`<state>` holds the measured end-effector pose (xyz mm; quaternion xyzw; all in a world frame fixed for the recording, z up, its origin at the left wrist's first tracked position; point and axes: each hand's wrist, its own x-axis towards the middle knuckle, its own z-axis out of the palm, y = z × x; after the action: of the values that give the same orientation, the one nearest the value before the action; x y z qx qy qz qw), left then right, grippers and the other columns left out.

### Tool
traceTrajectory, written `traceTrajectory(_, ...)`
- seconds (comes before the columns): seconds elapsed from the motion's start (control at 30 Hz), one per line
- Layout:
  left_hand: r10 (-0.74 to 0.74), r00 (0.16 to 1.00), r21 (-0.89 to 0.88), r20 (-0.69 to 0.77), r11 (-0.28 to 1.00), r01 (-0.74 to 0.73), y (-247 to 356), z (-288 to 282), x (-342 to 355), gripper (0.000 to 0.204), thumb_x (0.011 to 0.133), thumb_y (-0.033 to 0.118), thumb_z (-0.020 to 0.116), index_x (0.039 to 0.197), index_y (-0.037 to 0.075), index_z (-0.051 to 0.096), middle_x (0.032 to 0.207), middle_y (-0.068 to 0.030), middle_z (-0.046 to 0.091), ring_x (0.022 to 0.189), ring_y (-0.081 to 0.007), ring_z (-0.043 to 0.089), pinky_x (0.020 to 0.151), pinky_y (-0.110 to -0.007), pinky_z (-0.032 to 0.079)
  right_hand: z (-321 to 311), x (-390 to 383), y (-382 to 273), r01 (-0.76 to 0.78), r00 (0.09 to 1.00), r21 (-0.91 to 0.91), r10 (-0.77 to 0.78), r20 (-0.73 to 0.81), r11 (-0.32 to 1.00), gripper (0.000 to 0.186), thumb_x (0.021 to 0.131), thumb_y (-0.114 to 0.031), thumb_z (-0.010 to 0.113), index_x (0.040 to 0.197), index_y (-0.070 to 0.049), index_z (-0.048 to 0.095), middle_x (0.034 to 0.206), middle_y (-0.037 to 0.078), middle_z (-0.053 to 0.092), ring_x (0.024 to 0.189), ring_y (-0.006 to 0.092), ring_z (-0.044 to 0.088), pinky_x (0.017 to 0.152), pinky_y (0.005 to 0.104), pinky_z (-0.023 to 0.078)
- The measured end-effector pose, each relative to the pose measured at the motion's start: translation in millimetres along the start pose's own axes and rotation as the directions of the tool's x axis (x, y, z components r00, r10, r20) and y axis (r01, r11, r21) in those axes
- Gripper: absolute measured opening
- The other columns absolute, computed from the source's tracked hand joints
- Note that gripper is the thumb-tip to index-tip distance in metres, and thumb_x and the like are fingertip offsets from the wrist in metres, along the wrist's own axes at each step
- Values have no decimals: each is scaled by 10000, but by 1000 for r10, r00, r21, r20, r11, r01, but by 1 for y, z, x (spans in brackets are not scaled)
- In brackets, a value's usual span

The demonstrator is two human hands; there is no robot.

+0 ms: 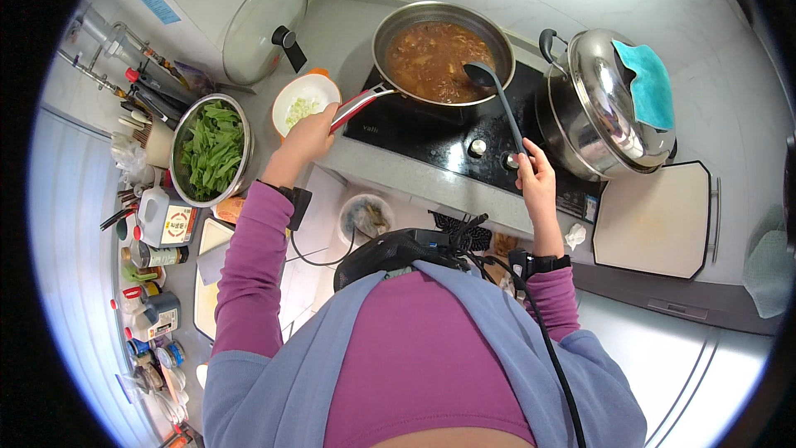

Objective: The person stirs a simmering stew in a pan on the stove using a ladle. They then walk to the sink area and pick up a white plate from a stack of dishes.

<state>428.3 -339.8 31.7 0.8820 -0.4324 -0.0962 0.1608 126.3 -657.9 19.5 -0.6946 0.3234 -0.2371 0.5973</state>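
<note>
A frying pan [383, 62] with brown, bubbling liquid [431, 54] and bits of food sits on the black cooktop [448, 134]. My left hand [308, 146] is closed at the end of the pan's red and silver handle [358, 108]. My right hand [537, 185] grips the upper end of a dark grey ladle [507, 112], whose bowl rests at the right side of the pan, by the liquid's surface. Left of the handle, a white bowl with an orange rim [286, 101] holds chopped pale green pieces. What lies under my left palm is hidden.
Right of the pan stands a large steel pot [572, 116] with a teal cloth [647, 83] on its lid. A glass lid [257, 33] leans against the back left wall. A steel bowl of leafy greens [248, 149] and several bottles line the left. A cutting board [651, 220] lies right.
</note>
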Motion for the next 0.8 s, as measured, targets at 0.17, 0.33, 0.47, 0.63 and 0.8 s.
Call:
traceTrajectory(0.17,51,998,-8,-35,999,-52,-4,3,0,512,783,37,601,1262,46,419,926,-259,642,883,-448,616,759,-526,477,0,-5,0,7,1000,35,-8,18,999,384,953,-129,581,1324,-38,538,798,2,600,559,35,480,487,205,397)
traceTrajectory(0.33,42,999,-6,-16,999,-42,-8,6,2,510,785,38,598,1262,55,421,940,-261,642,892,-448,616,762,-524,476,0,-7,-3,-3,1000,68,2,15,998,388,952,-126,582,1327,-38,536,801,7,602,559,40,483,490,205,400)
traceTrajectory(0.47,5,1000,34,9,999,-5,-9,7,5,502,785,40,592,1257,66,423,943,-258,646,891,-440,624,759,-524,476,0,-9,-4,-8,1000,35,7,15,999,389,959,-131,578,1332,-34,530,839,14,621,592,32,470,505,197,400)
traceTrajectory(0.63,-2,1000,40,24,999,1,-10,7,5,493,786,43,594,1248,70,425,947,-247,653,893,-432,628,758,-518,483,1,-11,-5,6,1000,-40,-6,18,999,389,955,-130,586,1328,-30,536,834,-3,606,610,27,463,509,191,393)
traceTrajectory(0.8,16,1000,41,-10,999,-15,-10,8,5,466,790,44,590,1224,67,422,939,-244,652,889,-435,626,756,-523,482,4,-12,-5,-4,1000,-40,4,0,999,399,943,-123,600,1327,-32,541,809,-18,592,604,25,459,501,188,385)
